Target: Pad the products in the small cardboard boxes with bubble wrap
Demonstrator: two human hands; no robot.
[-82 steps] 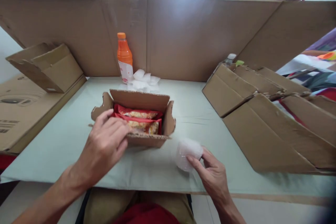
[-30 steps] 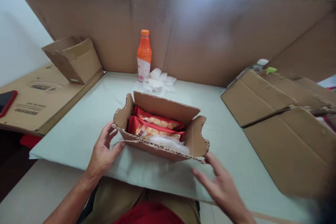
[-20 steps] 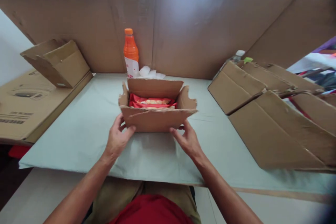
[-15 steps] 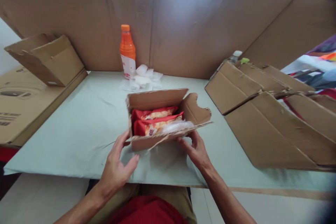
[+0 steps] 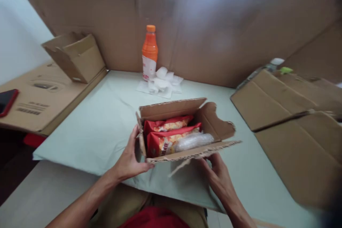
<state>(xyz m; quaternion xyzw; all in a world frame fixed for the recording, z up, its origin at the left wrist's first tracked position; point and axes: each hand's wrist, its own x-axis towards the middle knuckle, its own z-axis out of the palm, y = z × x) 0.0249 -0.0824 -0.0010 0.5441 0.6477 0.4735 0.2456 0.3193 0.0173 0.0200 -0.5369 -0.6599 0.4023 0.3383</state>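
Observation:
An open cardboard box (image 5: 187,154) is between my hands at the near part of the table. Inside it lie two red snack bags (image 5: 156,144) and a clear plastic-wrapped item (image 5: 193,141) I cannot identify. My left hand (image 5: 130,160) grips the box's left end, its thumb along the near corner. Beneath the front flap, my right hand (image 5: 217,171) holds the near right side; its fingertips are partly hidden by the cardboard. A torn strip of cardboard hangs from the front edge.
An orange-capped bottle (image 5: 150,51) stands by the cardboard partition (image 5: 213,32), beside crumpled white pieces (image 5: 162,80). At left, a small open box (image 5: 80,57) and a phone (image 5: 8,101) rest on a large flat carton (image 5: 37,96). Cardboard boxes (image 5: 278,96) line the right side.
My left hand has closed onto the box's left end, where its thumb was apart before. The box now looks tilted toward me, and the view has swung left.

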